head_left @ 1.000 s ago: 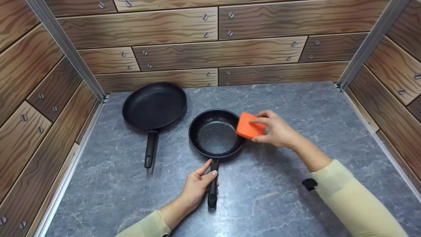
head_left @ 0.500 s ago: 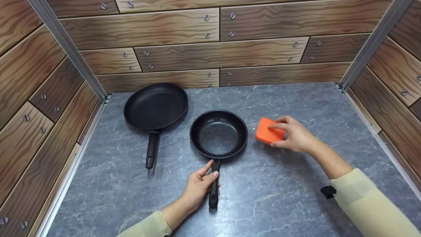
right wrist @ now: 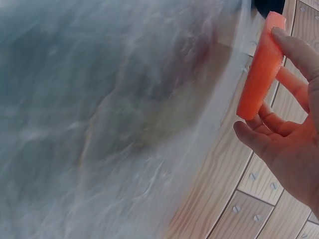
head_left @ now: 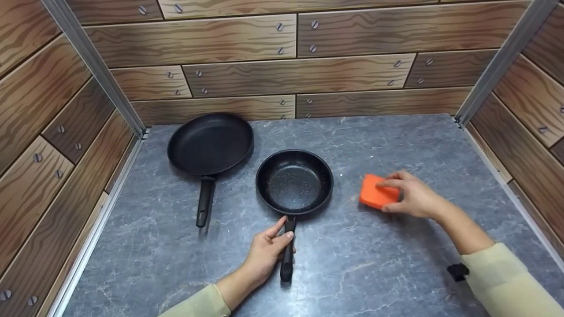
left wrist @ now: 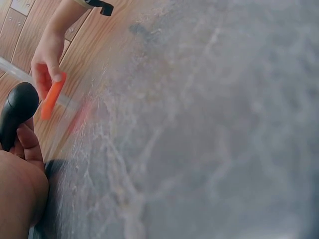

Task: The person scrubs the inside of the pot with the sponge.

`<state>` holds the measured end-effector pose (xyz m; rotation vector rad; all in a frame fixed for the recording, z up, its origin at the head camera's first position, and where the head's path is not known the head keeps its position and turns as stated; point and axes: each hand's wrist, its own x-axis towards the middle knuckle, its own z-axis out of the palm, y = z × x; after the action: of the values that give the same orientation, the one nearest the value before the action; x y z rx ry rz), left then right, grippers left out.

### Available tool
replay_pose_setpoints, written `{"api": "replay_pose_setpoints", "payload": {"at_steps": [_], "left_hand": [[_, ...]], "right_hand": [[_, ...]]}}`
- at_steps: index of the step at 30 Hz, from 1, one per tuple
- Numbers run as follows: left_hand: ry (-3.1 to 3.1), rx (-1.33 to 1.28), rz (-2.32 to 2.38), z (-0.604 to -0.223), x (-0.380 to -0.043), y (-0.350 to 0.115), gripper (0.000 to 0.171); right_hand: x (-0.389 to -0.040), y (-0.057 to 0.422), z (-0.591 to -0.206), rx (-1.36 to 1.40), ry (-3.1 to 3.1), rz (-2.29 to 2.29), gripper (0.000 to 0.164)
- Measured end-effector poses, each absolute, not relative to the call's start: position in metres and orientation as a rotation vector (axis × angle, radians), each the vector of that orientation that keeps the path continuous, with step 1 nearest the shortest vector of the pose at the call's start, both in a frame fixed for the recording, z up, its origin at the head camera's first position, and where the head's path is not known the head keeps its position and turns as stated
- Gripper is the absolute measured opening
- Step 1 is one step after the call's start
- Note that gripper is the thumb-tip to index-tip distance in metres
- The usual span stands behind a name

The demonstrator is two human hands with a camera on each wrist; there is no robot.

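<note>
My left hand (head_left: 265,252) grips the black handle of the small speckled frying pan (head_left: 294,187), thumb on top, near where the handle meets the pan. This pan stands in the middle of the grey marbled table. To its right, my right hand (head_left: 414,193) pinches an orange sponge (head_left: 376,192) between thumb and fingers, apart from the pan's rim. In the right wrist view the sponge (right wrist: 263,67) is seen on edge, held above the tabletop. The left wrist view shows the rounded end of the pan handle (left wrist: 22,102) beside my left hand.
A larger black frying pan (head_left: 211,145) stands at the back left, its handle (head_left: 204,202) towards me. Small white specks (head_left: 341,175) lie on the table right of the small pan. Wood-patterned walls (head_left: 295,66) enclose the table at the back and both sides.
My right hand has carried the sponge from the small pan's right rim, to the right and nearer to me. My left hand still grips the handle; both pans stay in place.
</note>
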<state>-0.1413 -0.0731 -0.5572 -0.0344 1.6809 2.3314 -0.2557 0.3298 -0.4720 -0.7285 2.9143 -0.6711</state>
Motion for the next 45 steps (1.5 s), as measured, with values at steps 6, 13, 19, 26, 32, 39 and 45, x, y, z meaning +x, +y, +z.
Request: {"api": "replay_pose_setpoints", "payload": {"at_steps": [6, 13, 19, 26, 32, 39, 45], "left_hand": [[1.681, -0.038, 2.328, -0.557, -0.14, -0.071, 0.067], [1.659, -0.033, 2.344, -0.557, -0.138, -0.07, 0.067], [1.672, -0.03, 2.343, -0.555, -0.139, -0.07, 0.067], [1.684, 0.003, 2.337, -0.55, -0.142, -0.069, 0.069], [1.706, -0.007, 2.302, -0.548, -0.14, -0.071, 0.069], [1.846, 0.033, 2.208, -0.54, -0.139, -0.076, 0.071], [2.091, 0.085, 2.075, -0.531, -0.142, -0.089, 0.072]], "right_hand": [[-0.248, 0.346, -0.476, -0.699, 2.914, -0.622, 0.062], [-0.243, 0.356, -0.485, -0.691, 2.878, -0.589, 0.064], [-0.242, 0.354, -0.487, -0.629, 2.863, -0.581, 0.065], [-0.241, 0.35, -0.481, -0.613, 2.882, -0.548, 0.065], [-0.237, 0.337, -0.473, -0.585, 2.901, -0.557, 0.063], [-0.232, 0.31, -0.467, -0.771, 2.969, -0.583, 0.056], [-0.229, 0.286, -0.462, -0.855, 2.966, -0.591, 0.059]]}}
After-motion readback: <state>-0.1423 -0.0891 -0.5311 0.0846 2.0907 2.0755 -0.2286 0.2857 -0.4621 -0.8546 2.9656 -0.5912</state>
